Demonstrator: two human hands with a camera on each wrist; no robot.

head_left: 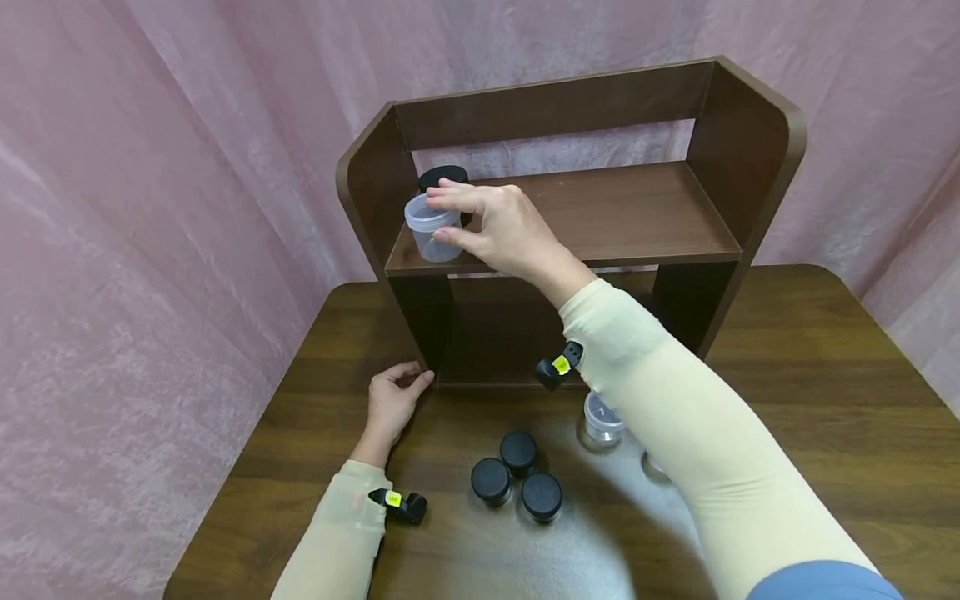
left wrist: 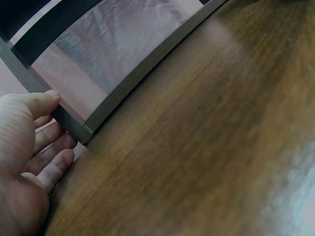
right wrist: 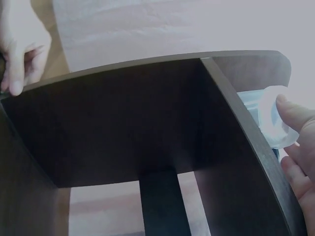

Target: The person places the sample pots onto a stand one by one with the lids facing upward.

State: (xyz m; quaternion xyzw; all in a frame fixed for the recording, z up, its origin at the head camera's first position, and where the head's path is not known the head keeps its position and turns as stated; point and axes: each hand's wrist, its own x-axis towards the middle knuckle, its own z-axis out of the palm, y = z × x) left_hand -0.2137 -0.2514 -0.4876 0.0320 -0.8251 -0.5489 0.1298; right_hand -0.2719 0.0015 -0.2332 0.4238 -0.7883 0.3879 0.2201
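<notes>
My right hand (head_left: 498,221) is at the left end of the brown wooden shelf's upper board, holding a clear plastic jar (head_left: 435,242) with a translucent screw lid between thumb and fingers. In the right wrist view the thumb lies against the pale lid (right wrist: 275,118). Just behind that jar stands a black-lidded jar (head_left: 442,175), partly hidden by the fingers. Low on the left, my left hand (head_left: 393,408) pinches the front edge of the shelf's side panel (left wrist: 69,125) near its foot. The thumb is on one side of the panel and the fingers on the other.
Three jars with black lids (head_left: 519,452) stand grouped on the wooden table (head_left: 300,467) before the shelf (head_left: 600,217). To their right are a clear-lidded jar (head_left: 602,417) and another item mostly hidden under my right forearm. A pink curtain (head_left: 187,250) hangs behind.
</notes>
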